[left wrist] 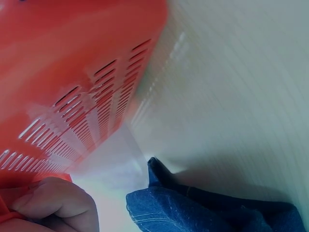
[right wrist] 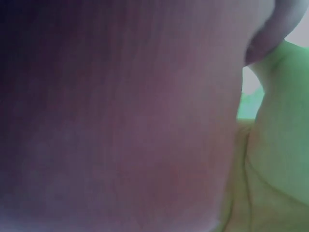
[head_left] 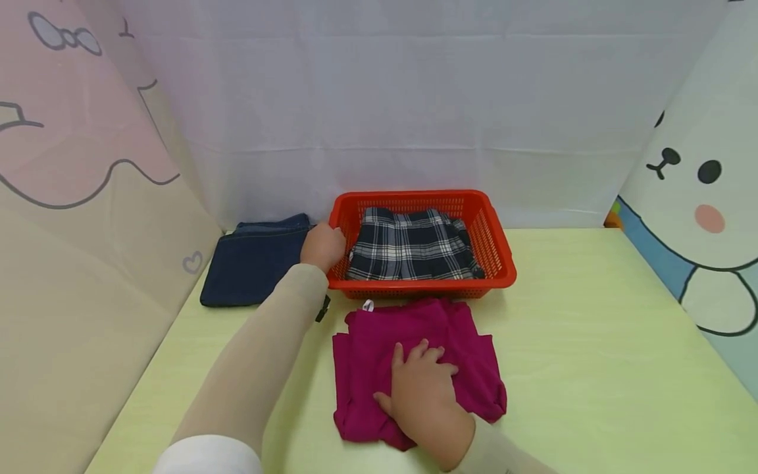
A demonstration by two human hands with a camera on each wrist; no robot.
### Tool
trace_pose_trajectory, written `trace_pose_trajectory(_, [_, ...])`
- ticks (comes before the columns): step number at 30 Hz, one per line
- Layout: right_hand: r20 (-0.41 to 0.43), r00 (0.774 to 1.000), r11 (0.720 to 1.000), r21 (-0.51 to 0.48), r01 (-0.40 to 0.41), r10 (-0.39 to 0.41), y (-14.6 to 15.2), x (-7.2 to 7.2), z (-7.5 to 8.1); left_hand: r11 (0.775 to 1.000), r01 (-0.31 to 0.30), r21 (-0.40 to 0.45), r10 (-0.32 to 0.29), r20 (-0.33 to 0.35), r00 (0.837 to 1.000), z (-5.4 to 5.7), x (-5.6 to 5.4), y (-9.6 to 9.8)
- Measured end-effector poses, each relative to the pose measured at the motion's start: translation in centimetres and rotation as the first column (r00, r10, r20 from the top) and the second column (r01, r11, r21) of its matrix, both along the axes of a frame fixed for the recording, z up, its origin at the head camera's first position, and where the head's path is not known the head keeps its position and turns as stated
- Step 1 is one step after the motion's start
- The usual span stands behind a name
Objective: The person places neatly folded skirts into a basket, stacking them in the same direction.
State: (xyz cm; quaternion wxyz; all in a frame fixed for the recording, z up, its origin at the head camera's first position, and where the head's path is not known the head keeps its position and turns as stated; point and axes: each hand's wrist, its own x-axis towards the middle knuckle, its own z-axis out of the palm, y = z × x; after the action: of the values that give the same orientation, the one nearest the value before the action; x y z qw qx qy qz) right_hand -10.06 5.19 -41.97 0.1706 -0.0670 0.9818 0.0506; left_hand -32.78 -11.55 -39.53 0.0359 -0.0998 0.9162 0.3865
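My left hand (head_left: 322,247) grips the left rim of a red plastic basket (head_left: 414,286). Close up in the left wrist view, its fingers (left wrist: 63,200) curl over the basket's edge beside the slotted wall. Inside the basket lies a folded black-and-white plaid garment (head_left: 408,247). In front of it, a folded magenta garment (head_left: 367,349) with a small white tag is spread on the table. My right hand (head_left: 423,395) rests on this garment, palm down with fingers spread. The right wrist view is mostly filled by blurred skin.
Folded dark blue jeans (head_left: 249,270) lie left of the basket, partly behind the left arm. A white cloth wall (head_left: 414,112) rises behind the basket, and printed cloth panels stand on both sides of the pale green table (head_left: 592,342).
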Motion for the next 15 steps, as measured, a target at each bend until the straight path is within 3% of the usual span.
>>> trace_pose_trajectory(9, [-0.054,0.998,0.997,-0.063,-0.034,0.03,1.4,0.3,-0.1,1.0,0.014,0.026,-0.015,0.024,1.0,0.1,-0.3,0.2])
trace_pose_trajectory(15, [-0.058,0.996,0.99,-0.119,-0.076,0.07,2.6,0.3,0.0,0.995,0.067,0.077,-0.073,0.08,0.994,0.2,-0.5,-1.5])
